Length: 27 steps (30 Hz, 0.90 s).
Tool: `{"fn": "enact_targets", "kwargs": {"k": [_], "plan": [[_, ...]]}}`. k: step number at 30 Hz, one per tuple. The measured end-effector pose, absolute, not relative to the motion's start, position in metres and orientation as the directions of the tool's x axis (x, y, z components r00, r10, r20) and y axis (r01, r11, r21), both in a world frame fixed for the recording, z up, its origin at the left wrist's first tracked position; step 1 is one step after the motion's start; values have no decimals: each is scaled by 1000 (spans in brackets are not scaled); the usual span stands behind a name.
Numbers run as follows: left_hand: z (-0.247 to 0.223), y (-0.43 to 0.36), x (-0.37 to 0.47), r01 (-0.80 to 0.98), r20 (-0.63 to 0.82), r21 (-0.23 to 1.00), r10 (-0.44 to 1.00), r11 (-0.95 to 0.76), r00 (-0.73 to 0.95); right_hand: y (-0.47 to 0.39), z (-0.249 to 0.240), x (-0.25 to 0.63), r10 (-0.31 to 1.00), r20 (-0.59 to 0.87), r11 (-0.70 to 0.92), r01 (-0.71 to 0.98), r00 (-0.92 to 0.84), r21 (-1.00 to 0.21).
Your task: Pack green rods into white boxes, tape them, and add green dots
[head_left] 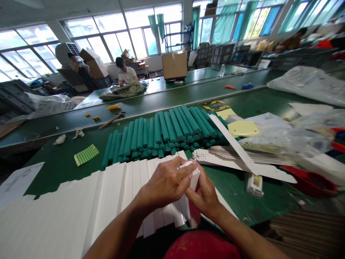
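Observation:
Both hands meet at the top end of a narrow white box (194, 180) that stands near the table's front edge. My left hand (171, 178) has its fingers bent over the box's top end. My right hand (204, 192) wraps round the box's right side just below the top. Flat white box pieces (113, 190) lie overlapped in a long row to the left and under the hands. Behind them, green ribbed sticks (161, 129) are piled in a wide row. A stack of flat white card strips (242, 158) lies to the right.
A tape dispenser (254, 185) and red scissors (312, 181) lie at right, near clear plastic bags (293, 138). A green sticker sheet (86, 155) lies at left. A hammer (110, 121) is beyond the sticks. A person (126, 73) sits across the tables.

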<state>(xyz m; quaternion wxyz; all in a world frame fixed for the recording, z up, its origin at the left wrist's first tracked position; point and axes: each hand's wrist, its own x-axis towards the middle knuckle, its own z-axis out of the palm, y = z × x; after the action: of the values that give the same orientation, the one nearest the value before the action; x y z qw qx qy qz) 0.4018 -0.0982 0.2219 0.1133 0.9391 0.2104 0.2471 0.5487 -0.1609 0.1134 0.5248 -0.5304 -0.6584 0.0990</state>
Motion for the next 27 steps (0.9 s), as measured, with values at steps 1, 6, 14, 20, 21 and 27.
{"fn": "enact_targets", "kwargs": {"k": [1, 6, 14, 20, 21, 27], "plan": [[223, -97, 403, 331, 413, 301, 436, -894, 800, -160, 113, 549, 802, 587, 418, 596, 113, -686], [209, -98, 412, 273, 535, 250, 367, -929, 761, -156, 113, 551, 789, 605, 427, 613, 106, -665], [176, -106, 428, 312, 735, 195, 349, -930, 581, -154, 110, 554, 776, 619, 433, 615, 118, -659], [174, -105, 429, 307, 743, 170, 326, -937, 584, -152, 113, 557, 800, 595, 458, 564, 76, -687], [173, -106, 429, 302, 740, 162, 319, -939, 593, -152, 114, 557, 801, 594, 466, 548, 72, -694], [158, -106, 428, 342, 728, 124, 320, -931, 607, -151, 115, 560, 792, 610, 522, 477, 38, -707]]}}
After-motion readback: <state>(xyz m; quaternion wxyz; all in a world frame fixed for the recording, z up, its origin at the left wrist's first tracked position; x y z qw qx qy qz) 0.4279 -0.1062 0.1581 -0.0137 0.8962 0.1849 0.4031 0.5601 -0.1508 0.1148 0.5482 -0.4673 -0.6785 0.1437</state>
